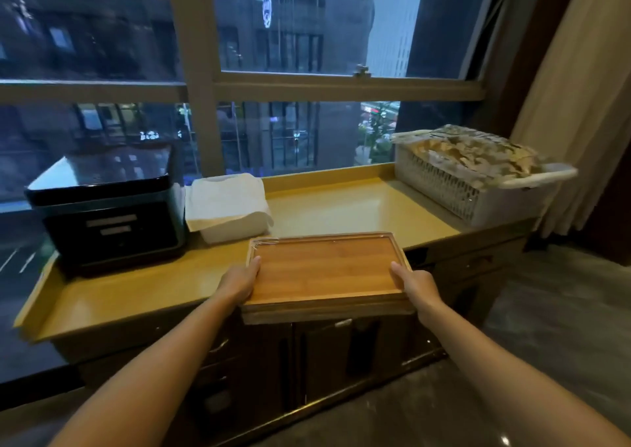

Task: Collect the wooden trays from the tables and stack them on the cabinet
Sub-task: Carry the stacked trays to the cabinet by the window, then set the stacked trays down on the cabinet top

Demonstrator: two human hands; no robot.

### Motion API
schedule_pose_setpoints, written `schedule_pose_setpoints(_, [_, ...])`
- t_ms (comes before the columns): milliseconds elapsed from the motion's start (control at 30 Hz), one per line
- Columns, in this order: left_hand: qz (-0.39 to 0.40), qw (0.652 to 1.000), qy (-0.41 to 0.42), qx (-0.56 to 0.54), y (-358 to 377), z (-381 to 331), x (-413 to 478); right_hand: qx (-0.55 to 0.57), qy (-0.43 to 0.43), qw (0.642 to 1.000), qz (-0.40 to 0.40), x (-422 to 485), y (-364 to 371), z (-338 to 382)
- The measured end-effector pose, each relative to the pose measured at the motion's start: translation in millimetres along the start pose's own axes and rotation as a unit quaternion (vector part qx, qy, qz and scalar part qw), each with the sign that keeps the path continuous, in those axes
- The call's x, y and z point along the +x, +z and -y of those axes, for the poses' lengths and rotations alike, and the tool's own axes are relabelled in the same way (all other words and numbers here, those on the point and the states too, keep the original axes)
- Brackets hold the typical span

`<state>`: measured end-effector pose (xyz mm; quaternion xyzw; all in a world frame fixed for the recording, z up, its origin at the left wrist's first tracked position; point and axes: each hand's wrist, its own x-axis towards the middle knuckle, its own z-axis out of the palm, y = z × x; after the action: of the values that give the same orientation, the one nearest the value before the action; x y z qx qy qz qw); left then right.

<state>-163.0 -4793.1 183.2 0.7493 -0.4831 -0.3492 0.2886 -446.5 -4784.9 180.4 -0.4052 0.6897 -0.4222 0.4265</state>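
Note:
A rectangular wooden tray (324,269) with a raised rim is held level over the front edge of the cabinet top (355,207). It looks like a stack, with a second edge showing beneath its near side. My left hand (240,281) grips its left side, and my right hand (415,284) grips its right side. The tray's near half overhangs the cabinet's front edge. Something thin and metallic lies in the tray's far left corner.
On the cabinet top stand a black box-shaped appliance (106,214) at the left, a white stack of napkins (227,204) beside it, and a white plastic basket (478,176) with packets at the right. A large window lies behind; curtains (580,88) hang at right.

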Motion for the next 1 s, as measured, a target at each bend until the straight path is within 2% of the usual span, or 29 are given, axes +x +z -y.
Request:
schedule_pose_setpoints(233, [-0.003, 0.998, -0.019, -0.056, 44.3, -62.9, 168.8, 0.007, 0.024, 1.0, 0.019, 188.1, 35.1, 41.9])
schedule_pose_setpoints(500, [0.007, 0.998, -0.033, -0.05, 92.3, -133.6, 339.9, -0.007, 0.01, 1.0, -0.022, 367.3, 65.4, 99.0])
schedule_pose_setpoints(767, [-0.008, 0.991, -0.096, -0.097, 127.7, -149.7, 440.9, -0.053, 0.031, 0.998, 0.015, 487.7, 94.9, 119.1])
schedule_pose_setpoints(1000, [-0.059, 0.967, -0.184, -0.167, 149.2, -150.4, 483.3, -0.064, 0.075, 0.992, 0.083, 552.7, 122.5, 123.8])
